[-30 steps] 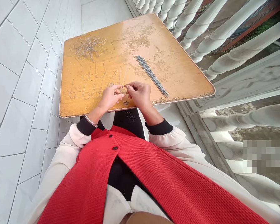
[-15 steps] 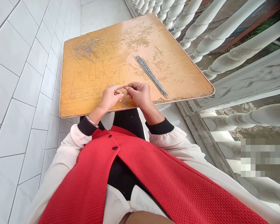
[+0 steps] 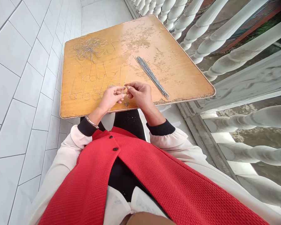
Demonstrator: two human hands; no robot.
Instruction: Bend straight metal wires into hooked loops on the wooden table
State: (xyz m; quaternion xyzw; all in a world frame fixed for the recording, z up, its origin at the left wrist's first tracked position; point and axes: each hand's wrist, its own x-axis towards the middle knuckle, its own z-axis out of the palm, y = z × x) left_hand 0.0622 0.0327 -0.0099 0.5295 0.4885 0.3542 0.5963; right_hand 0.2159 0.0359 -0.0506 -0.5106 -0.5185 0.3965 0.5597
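**Base:** What fills my feed?

**Me:** A square wooden tabletop (image 3: 135, 40) with worn orange veneer sits tilted across the middle of the frame. A white balustrade (image 3: 224, 31) runs along the upper right, and white floor tiles (image 3: 21, 125) cover the left.

**Base:** What's lying on it?

**Me:** A loose tangle of wire (image 3: 89, 48) at upper left, and a row of looped wire pieces (image 3: 91, 84) below it; I count at least five, but they overlap. Right of centre lies a bundle of straight wires (image 3: 152, 77), too fine to count, near the right hand.

**Base:** And the hands?

**Me:** Two, close together at lower centre, over the table's near edge. The left hand (image 3: 111, 97) and right hand (image 3: 139, 95) both pinch one thin wire (image 3: 124, 83), which stands up above the fingers. A bracelet (image 3: 92, 122) circles the left wrist.
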